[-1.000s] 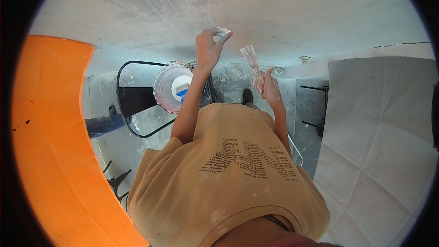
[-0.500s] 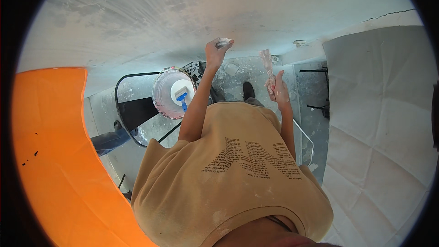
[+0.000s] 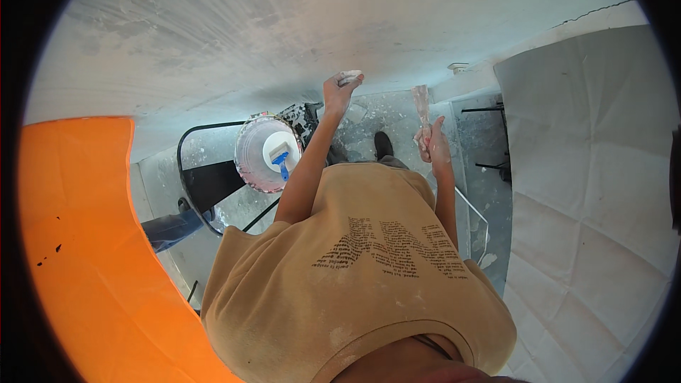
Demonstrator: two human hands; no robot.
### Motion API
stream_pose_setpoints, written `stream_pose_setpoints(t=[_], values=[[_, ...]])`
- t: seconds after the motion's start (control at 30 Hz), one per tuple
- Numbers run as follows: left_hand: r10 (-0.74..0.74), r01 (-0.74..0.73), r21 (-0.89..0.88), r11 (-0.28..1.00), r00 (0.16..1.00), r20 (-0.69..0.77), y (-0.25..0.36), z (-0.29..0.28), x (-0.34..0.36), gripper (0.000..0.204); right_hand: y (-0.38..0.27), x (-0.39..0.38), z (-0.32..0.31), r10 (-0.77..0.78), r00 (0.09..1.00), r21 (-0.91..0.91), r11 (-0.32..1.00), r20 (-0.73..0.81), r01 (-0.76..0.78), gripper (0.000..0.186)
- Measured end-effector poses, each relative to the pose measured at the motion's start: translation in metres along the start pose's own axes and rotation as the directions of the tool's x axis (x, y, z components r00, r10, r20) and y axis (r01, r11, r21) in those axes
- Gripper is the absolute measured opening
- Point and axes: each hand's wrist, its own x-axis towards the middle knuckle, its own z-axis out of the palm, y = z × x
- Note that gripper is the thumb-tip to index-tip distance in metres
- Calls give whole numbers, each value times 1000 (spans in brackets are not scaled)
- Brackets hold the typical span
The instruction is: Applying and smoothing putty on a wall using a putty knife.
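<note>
Close to the pale, smeared wall (image 3: 234, 28), my left hand (image 3: 338, 96) is closed round a small white lump (image 3: 350, 76), its material hard to make out. My right hand (image 3: 436, 147) grips the handle of a putty knife (image 3: 421, 105), whose whitish, coated blade points toward the wall. Most of that handle is hidden by my fingers. Left of my left forearm, a white-smeared bucket (image 3: 246, 147) has something round and white inside. A wide blue-handled brush or scraper (image 3: 281, 158) rests there.
Behind the bucket stands a black-framed chair (image 3: 213, 179). Another person's leg in jeans (image 3: 170, 230) shows below an orange sheet (image 3: 78, 198) at left. A large grey-white sheet (image 3: 589, 170) fills the right side. Several spatters mark the grey floor (image 3: 390, 110).
Both hands sit slightly lower in the view, still holding the same things. The putty knife has turned more upright. The whole view has shifted a little.
</note>
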Motion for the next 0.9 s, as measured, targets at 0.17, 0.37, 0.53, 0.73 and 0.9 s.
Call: stream_pose_setpoints(t=[0.17,0.37,0.53,0.73,0.9], values=[[-20,5,203,979,997,70,11,16,-3,25,7,1,-8,19,999,43,999,-28,-18,73],[53,-105,416,903,990,134,51,50,4,37,21,1,-16,29,998,104,994,-58,-23,73],[-41,215,-260,941,837,545,141,124,18,50,28,0,-27,38,997,84,996,-73,-32,74],[172,592,-628,506,644,746,172,216,52,55,28,-1,-24,-6,999,83,996,-46,10,73],[52,702,-712,-17,711,701,193,267,72,74,29,-8,-25,32,996,170,985,-85,-17,67]])
